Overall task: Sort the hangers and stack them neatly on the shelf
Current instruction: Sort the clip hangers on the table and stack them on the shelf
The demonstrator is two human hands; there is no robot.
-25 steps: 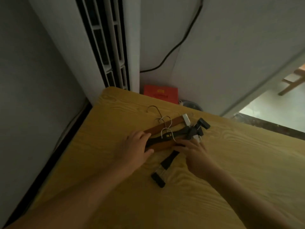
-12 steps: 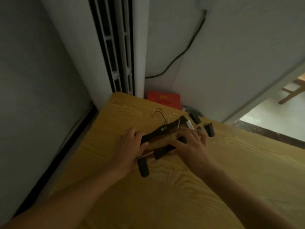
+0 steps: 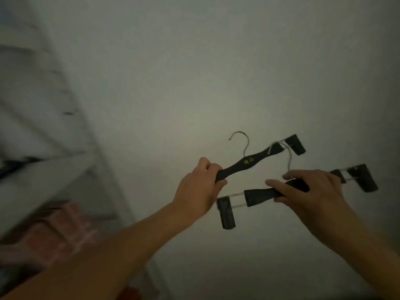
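Note:
Two black clip hangers with metal hooks are held up in the air in front of a pale wall. My left hand (image 3: pixel 198 190) grips the left end of the upper hanger (image 3: pixel 249 163), which carries a small yellow mark and one visible clip at its far right end. My right hand (image 3: pixel 311 191) holds the middle of the lower hanger (image 3: pixel 259 195), whose black clips hang at both ends. A blurred white shelf (image 3: pixel 49 169) stands at the left, well apart from both hands.
Something pinkish and blurred (image 3: pixel 62 226) lies under the shelf board at the lower left. The plain wall (image 3: pixel 194 72) fills the rest of the view.
Both hands have lifted the two black hangers off the wooden table. The view has swung up and away from the table toward the wall and shelf.

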